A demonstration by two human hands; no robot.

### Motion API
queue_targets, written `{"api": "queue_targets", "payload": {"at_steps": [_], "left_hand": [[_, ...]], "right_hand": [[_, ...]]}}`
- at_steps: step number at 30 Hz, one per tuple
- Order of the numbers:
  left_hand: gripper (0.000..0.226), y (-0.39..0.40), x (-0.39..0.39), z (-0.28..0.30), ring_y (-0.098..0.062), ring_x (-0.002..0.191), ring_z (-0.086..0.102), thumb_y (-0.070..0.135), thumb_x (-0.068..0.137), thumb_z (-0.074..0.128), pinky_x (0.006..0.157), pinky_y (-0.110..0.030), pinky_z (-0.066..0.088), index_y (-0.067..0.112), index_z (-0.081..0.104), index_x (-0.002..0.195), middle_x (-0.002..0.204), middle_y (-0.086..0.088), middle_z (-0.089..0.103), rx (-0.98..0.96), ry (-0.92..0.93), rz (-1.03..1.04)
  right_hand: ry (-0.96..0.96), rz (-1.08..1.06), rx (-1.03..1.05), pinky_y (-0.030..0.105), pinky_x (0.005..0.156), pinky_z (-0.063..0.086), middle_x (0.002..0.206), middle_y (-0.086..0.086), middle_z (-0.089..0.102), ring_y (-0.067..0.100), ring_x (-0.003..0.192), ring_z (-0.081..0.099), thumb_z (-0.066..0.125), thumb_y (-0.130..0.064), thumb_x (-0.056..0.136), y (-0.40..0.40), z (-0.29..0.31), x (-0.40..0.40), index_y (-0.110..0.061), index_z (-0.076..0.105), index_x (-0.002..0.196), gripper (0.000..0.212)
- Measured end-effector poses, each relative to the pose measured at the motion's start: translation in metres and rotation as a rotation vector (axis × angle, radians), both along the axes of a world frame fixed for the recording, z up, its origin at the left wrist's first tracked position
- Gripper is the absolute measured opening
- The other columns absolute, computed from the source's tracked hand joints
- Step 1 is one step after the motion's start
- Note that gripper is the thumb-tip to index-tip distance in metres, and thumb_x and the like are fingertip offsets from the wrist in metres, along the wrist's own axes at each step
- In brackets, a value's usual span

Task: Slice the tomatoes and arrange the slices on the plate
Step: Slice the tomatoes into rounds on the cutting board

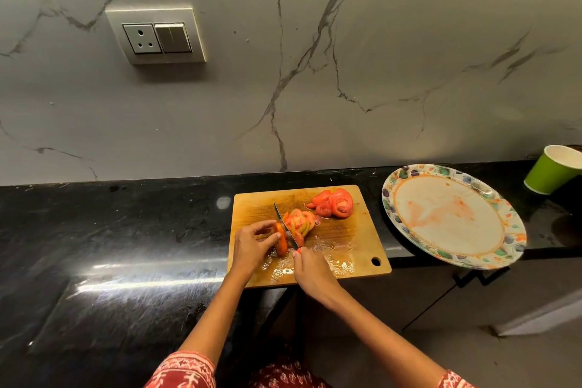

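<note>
Tomato end piece [281, 242], red-orange, sits on our wooden cutting board [346, 249], pinched by our left hand [252, 246]; our right hand [311, 271] grips the black-bladed knife [285, 225]. Cut slices [299, 224] lie alongside. Nearby: floral-rimmed plate [491, 198], green paper cup [548, 173].

- Dim, warm light overall.
- White glare streaks the black counter [135, 280] at near left.
- Wide-angle bending curves the edges.
- Soft blur on the plate [516, 249] rim at right.
</note>
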State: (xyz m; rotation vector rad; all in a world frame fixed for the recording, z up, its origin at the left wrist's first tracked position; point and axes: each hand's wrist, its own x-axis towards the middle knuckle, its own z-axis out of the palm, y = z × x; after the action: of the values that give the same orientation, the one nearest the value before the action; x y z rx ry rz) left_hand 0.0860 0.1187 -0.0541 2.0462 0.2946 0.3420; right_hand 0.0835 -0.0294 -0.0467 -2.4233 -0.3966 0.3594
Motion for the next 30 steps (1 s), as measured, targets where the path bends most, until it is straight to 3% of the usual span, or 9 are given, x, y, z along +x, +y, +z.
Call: {"api": "queue_targets", "payload": {"at_steps": [5, 8, 12, 21, 30], "left_hand": [[0.03, -0.001, -0.002, 0.003, -0.008, 0.088, 0.061, 0.005, 0.075, 0.074, 0.068, -0.001, 0.045, 0.006, 0.068, 0.104, 0.098, -0.001, 0.066, 0.006, -0.017, 0.007], [0.029, -0.001, -0.002, 0.005, -0.003, 0.083, 0.059, 0.003, 0.075, 0.073, 0.066, 0.0, 0.044, 0.005, 0.069, 0.103, 0.094, 0.002, 0.065, 0.007, -0.004, 0.007], [0.027, 0.0, 0.0, 0.005, 0.005, 0.078, 0.057, 0.004, 0.074, 0.074, 0.065, 0.0, 0.045, 0.007, 0.07, 0.1, 0.09, 0.004, 0.064, 0.021, 0.019, -0.007], [0.023, 0.006, 0.002, 0.007, -0.001, 0.07, 0.06, 0.001, 0.073, 0.074, 0.062, -0.005, 0.047, 0.003, 0.071, 0.095, 0.079, 0.0, 0.065, -0.021, 0.035, 0.016], [0.024, 0.0, 0.0, 0.003, 0.004, 0.071, 0.059, -0.004, 0.074, 0.071, 0.065, -0.004, 0.048, 0.0, 0.07, 0.098, 0.087, -0.003, 0.067, 0.004, -0.001, 0.001]], "right_hand": [[-0.004, 0.008, 0.008, 0.027, 0.06, 0.028, 0.089, 0.012, 0.053, 0.019, 0.076, 0.044, 0.03, -0.023, 0.102, 0.0, -0.003, -0.005, 0.0, 0.056, 0.101, 0.034], [0.001, 0.002, -0.006, 0.027, 0.066, 0.031, 0.101, 0.015, 0.06, 0.018, 0.078, 0.045, 0.029, -0.024, 0.102, 0.0, -0.004, -0.006, -0.002, 0.055, 0.106, 0.034], [-0.012, 0.002, -0.039, 0.028, 0.066, 0.031, 0.102, 0.017, 0.061, 0.02, 0.079, 0.046, 0.029, -0.025, 0.102, 0.003, -0.002, -0.003, -0.001, 0.054, 0.106, 0.034], [-0.016, -0.027, -0.046, 0.03, 0.066, 0.035, 0.101, 0.016, 0.061, 0.031, 0.091, 0.059, 0.03, -0.027, 0.102, 0.014, 0.001, -0.004, -0.004, 0.053, 0.107, 0.033], [-0.001, -0.029, -0.076, 0.031, 0.068, 0.037, 0.105, 0.018, 0.062, 0.033, 0.096, 0.06, 0.029, -0.026, 0.103, 0.027, 0.006, 0.008, -0.003, 0.052, 0.11, 0.033]]}}
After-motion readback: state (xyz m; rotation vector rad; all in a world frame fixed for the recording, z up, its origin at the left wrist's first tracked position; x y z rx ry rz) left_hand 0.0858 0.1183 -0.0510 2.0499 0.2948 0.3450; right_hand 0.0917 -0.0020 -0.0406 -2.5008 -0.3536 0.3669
